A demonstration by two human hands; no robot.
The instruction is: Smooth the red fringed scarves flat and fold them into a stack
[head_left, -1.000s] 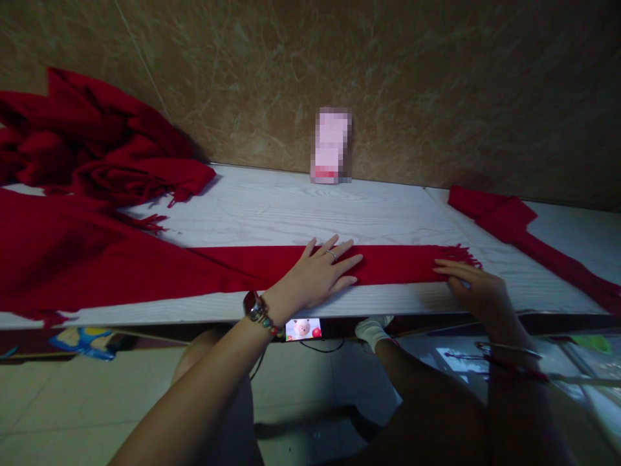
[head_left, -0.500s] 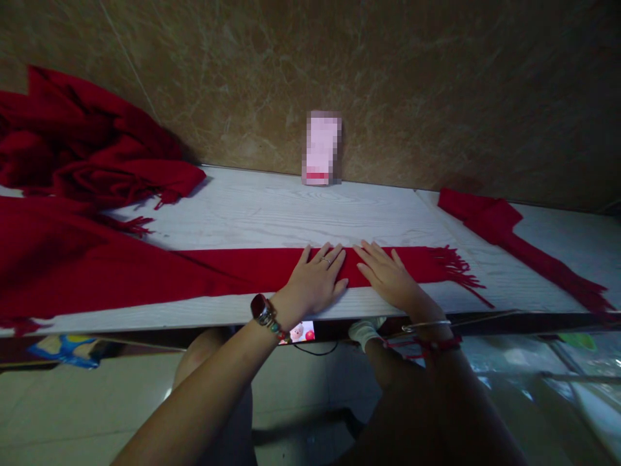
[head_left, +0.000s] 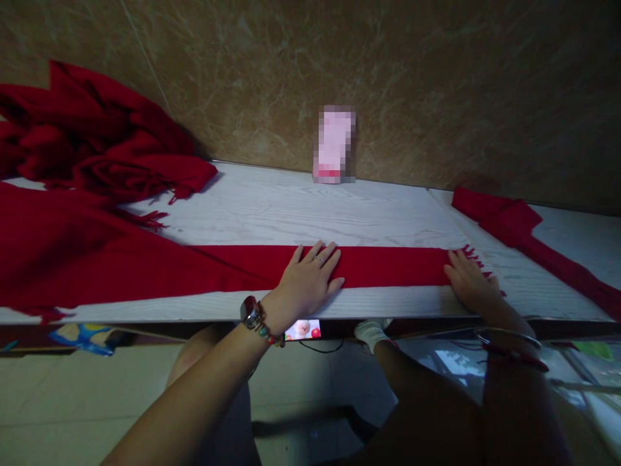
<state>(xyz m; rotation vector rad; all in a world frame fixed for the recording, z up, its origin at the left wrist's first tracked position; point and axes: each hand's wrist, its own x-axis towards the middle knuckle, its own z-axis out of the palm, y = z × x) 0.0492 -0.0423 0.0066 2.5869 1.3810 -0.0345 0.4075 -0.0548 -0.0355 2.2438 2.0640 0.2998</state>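
Note:
A red fringed scarf (head_left: 388, 266) lies lengthwise along the white wood-grain table (head_left: 301, 217), narrow on the right and wider on the left. My left hand (head_left: 308, 278) rests flat on its middle stretch, fingers spread. At the right end, by the fringe, my right hand (head_left: 470, 281) presses down with the fingers extended; it partly covers the tassels. Neither hand grips the cloth.
A heap of red cloth (head_left: 116, 142) sits at the back left. Another red scarf (head_left: 509, 220) lies slanted on the right. A blurred pink object (head_left: 334, 142) leans against the brown marbled wall (head_left: 412, 84). Below the table edge is a lit screen (head_left: 303, 329).
My right hand has slid right along the scarf, from beside the left hand to the fringed end. My left hand stays on the middle. The view has shifted slightly.

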